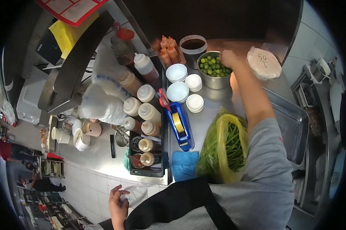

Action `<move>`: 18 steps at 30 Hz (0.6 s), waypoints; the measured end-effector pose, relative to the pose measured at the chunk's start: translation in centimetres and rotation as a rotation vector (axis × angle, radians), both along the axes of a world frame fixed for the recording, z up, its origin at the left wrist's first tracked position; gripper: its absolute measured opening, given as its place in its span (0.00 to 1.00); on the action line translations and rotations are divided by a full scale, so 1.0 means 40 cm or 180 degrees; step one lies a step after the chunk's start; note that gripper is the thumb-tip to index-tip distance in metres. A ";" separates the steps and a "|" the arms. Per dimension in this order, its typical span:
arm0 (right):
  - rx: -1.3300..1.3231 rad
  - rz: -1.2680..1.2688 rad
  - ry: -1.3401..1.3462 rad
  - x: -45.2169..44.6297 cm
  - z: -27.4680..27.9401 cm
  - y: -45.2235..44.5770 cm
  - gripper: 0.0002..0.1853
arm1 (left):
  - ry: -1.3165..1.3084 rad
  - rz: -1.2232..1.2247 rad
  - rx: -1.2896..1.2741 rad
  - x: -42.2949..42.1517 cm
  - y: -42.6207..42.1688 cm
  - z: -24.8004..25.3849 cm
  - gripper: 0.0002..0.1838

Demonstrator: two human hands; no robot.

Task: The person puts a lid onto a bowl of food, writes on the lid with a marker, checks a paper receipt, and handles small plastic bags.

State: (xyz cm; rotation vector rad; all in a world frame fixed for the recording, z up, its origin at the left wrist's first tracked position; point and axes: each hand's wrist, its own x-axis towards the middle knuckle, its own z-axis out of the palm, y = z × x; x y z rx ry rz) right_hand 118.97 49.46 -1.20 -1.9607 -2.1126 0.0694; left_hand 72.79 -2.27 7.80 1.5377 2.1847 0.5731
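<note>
At the rim of a metal pot [216, 82] full of small green fruits [214, 66] is my right hand [228, 58], its fingers curled down and partly hidden, so what they hold does not show. Low in the view, my left hand [118, 204] holds a clear plastic bag [136, 194] by its edge. A tub of dark sauce [193, 44] stands behind the pot. Stacks of white bowls [177, 92] and small white cups [195, 102] are left of the pot. An open yellow bag [221, 132] of green beans [235, 143] lies nearer my body.
A blue tape dispenser [182, 132], red scissors [164, 99] and a blue cloth [184, 164] lie beside a black tray [163, 168] with bottles. A metal tray [295, 126] and a round wrapped pack [264, 63] are at right. People stand in the far left background.
</note>
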 end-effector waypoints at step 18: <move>-0.0984 0.0370 -0.1323 -0.069 0.044 0.000 0.17 | -0.0029 -0.0151 -0.0124 0.009 0.061 -0.017 0.15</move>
